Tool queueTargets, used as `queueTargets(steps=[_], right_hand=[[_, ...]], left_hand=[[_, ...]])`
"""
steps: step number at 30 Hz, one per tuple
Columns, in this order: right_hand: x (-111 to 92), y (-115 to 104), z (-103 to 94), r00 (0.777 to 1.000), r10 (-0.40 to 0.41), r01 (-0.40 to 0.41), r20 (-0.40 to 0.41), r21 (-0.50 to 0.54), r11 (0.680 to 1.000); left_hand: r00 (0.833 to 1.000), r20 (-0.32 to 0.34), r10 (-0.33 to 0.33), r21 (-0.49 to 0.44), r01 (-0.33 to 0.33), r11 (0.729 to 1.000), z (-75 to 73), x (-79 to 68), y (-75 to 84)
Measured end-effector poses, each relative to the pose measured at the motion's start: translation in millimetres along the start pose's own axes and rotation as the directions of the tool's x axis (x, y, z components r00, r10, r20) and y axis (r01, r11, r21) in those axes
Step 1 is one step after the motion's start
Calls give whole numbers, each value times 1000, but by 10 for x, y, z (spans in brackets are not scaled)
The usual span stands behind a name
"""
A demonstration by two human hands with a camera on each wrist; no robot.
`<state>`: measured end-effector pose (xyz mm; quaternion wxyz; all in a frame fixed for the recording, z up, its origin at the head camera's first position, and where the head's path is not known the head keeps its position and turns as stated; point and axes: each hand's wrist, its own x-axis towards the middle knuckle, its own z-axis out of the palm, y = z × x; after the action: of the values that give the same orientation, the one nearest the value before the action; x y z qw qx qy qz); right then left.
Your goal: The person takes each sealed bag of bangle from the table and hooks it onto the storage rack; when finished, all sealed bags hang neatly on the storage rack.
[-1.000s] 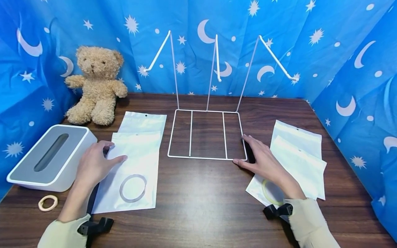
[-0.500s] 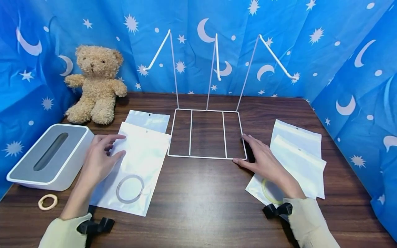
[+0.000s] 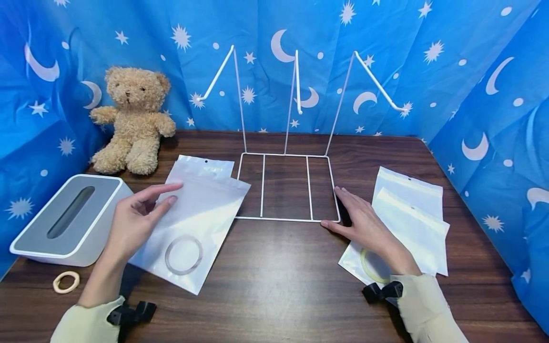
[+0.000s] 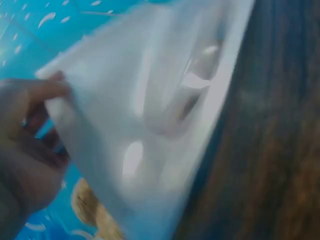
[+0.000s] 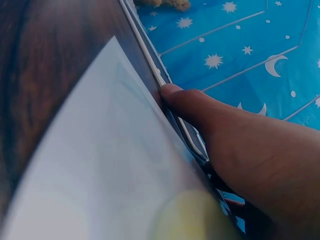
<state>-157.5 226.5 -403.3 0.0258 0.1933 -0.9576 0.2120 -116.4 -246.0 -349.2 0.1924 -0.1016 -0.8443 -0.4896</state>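
In the head view my left hand (image 3: 139,214) pinches the upper left edge of a white zip bag (image 3: 193,209) between thumb and fingers. That bag is tilted, and a grey ring (image 3: 183,255) shows through its lower part. A second white zip bag (image 3: 206,164) lies behind it. My right hand (image 3: 369,224) rests at the front right corner of a white wire rack (image 3: 285,219), thumb on the front wire and fingertips at the side wire. In the right wrist view the thumb (image 5: 200,107) presses on the rack's wire. The rack's three raised arms carry nothing.
Two more white zip bags (image 3: 413,228) lie at the right, with a yellow ring (image 3: 372,267) partly under my right wrist. A grey-topped tissue box (image 3: 81,214), a small beige ring (image 3: 66,282) and a teddy bear (image 3: 135,119) occupy the left. Blue star-patterned cloth (image 3: 386,28) stands behind.
My left hand has gripped the front left bag, and its top has swung to the right and lifted, overlapping the rack's left edge. The right hand stays at the rack's corner.
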Motion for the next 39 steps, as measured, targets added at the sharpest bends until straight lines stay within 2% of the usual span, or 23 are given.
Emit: queueTargets(steps=[3,6,7,9,11,12,13,17,24,29,35,39], right_hand=[[-5,3,6,1000,0,0,0,-4,1000],[-8,6,7,1000,1,-1,3,-3,1000],[-9,8,7,1000,1,-1,4,-2,1000],[-10,16,3,1000,1,-1,6,2,1000],[-7,22,0,1000,-3,3,4,4,1000],[-6,27,-1,1000,-5,5,1,3,1000],[-5,31,-2,1000,-7,7,-3,2,1000],[-5,35,9,1000,-10,10,-5,-5,1000],[-7,25,18,1000,-7,7,3,-7,1000],[-11,31,13,1000,-3,3,3,-8,1000],[-9,33,16,1000,-15,15,1,-12,1000],[-9,26,14,1000,-5,5,7,-11,1000]], left_hand=[[986,-36,161,-76,-164,984,33,10,231],[965,-121,234,-196,-255,947,62,33,442],[959,-158,235,-253,-270,929,68,47,491],[951,-232,203,-393,-282,875,80,86,555],[946,-287,154,-528,-290,798,84,140,591],[945,-299,129,-590,-290,753,84,171,603],[946,-305,114,-624,-288,726,84,203,616],[948,-309,70,-714,-280,642,77,327,682],[938,-336,87,-707,-313,635,53,446,782],[938,-328,115,-698,-322,640,71,508,807],[940,-327,99,-699,-311,644,115,549,789],[946,-318,69,-689,-280,668,150,599,759]])
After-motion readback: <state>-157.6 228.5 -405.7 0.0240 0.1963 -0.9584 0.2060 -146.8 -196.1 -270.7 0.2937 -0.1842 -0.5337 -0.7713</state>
